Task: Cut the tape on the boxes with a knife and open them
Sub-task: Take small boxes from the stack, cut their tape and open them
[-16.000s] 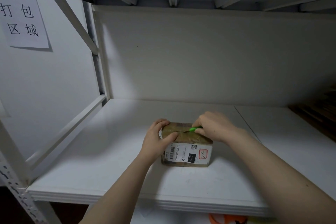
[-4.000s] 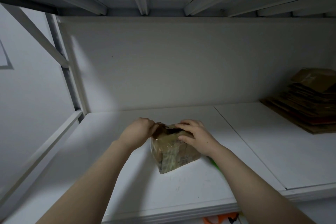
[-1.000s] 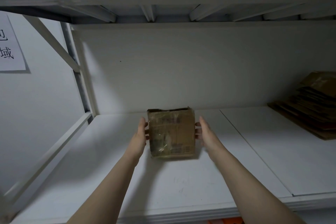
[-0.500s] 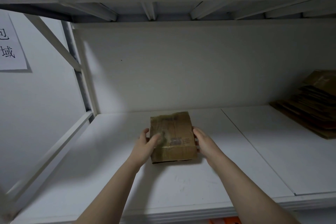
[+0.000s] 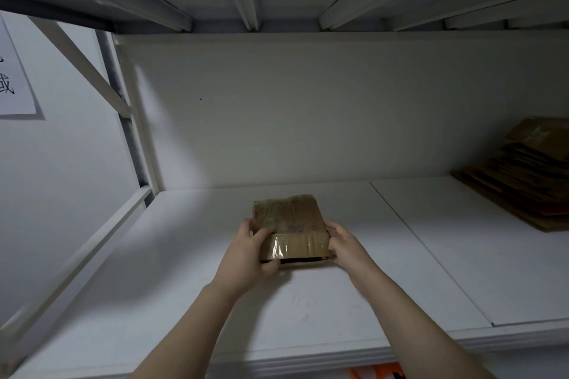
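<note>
A small brown cardboard box (image 5: 292, 221), wrapped in clear tape, lies flat on the white shelf (image 5: 308, 311) near its middle. My left hand (image 5: 249, 251) grips the box's near left corner, thumb on top. My right hand (image 5: 345, 244) grips its near right edge. The near end of the box shows a dark gap underneath. No knife is in view.
A stack of flattened cardboard (image 5: 523, 172) lies at the back right of the shelf. A white upright and brace (image 5: 123, 108) stand at the left, with a paper sign (image 5: 12, 77) on the wall. Something orange (image 5: 378, 374) shows below the shelf's front edge.
The box, held upright and off the shelf a second ago, has been tipped away and lowered flat. Both hands slid to its near corners.
</note>
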